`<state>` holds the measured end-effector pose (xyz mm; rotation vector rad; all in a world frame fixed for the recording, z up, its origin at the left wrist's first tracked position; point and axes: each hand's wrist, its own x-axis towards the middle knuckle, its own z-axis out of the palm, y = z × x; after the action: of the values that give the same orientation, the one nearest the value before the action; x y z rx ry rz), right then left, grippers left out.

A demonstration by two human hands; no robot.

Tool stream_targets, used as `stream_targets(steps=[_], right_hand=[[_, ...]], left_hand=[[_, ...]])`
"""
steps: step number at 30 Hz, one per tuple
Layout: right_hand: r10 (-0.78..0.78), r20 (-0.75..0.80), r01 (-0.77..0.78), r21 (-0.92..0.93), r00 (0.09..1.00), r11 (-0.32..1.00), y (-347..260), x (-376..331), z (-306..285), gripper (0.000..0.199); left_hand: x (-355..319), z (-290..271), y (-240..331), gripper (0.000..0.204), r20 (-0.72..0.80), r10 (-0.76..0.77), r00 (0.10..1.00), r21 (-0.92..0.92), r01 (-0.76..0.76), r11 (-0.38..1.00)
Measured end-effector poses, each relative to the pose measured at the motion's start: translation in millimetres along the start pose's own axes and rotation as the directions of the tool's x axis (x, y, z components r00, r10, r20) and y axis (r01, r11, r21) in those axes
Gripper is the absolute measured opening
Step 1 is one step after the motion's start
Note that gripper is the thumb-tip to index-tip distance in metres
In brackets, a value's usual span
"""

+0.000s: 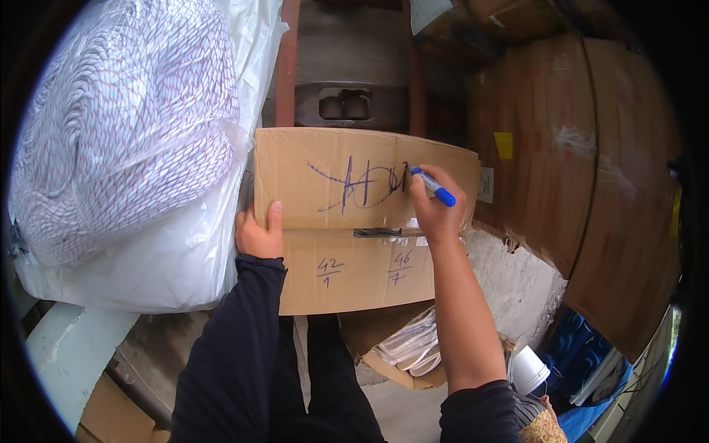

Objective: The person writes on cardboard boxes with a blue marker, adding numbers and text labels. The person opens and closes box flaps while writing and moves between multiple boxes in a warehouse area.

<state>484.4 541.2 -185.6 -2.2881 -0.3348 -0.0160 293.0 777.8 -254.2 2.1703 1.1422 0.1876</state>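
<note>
Cartons [539,162] stood at right, bagged rope [140,111] at left. Right hand [441,210] gripped 1 blue marker [437,189], tip on cardboard box [354,294]; left hand [260,235] clasped the box's left edge.

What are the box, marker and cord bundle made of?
Box: matte cardboard, likely corrugated, going by the dull brown, creased face.
Marker: probably smooth plastic, from its even blue-and-white body.
Cord bundle: seemingly textile, from the red-flecked woven strands; fibre type unclear.

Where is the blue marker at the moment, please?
In the head view, the blue marker is right of centre, in the person's right hand, its tip at the upper half of the cardboard box.
</note>
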Motion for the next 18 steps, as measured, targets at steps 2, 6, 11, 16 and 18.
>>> stream_targets(steps=[2, 6, 11, 16, 18], right_hand=[[0.066, 0.048, -0.068, 0.045, 0.997, 0.997, -3.0, -2.5, 1.1, 0.018], [-0.014, 0.058, 0.010, 0.066, 0.998, 0.998, -6.5, -3.9, 2.6, 0.020], [-0.039, 0.248, 0.069, -0.117, 0.968, 0.991, -11.5, -2.6, -4.0, 0.021], [0.021, 0.140, -0.030, 0.062, 0.990, 0.998, -23.0, -0.7, 5.0, 0.020], [-0.048, 0.144, 0.034, 0.094, 0.988, 0.995, -26.8, 4.3, 18.1, 0.018]], left_hand=[[0.6, 0.0, -0.7, 0.045, -0.012, 0.037, 0.999, 0.005, -0.037, 0.999], [0.2, -0.1, -2.8, 0.047, 0.008, 0.033, 0.999, 0.002, -0.033, 0.999], [0.4, 0.6, -2.7, 0.049, -0.021, 0.049, 0.999, -0.002, -0.049, 0.999], [-0.6, -0.6, -1.9, 0.050, 0.000, 0.031, 1.000, 0.001, -0.031, 1.000], [-0.5, -1.4, -1.3, 0.050, 0.001, 0.019, 1.000, 0.003, -0.019, 1.000]])
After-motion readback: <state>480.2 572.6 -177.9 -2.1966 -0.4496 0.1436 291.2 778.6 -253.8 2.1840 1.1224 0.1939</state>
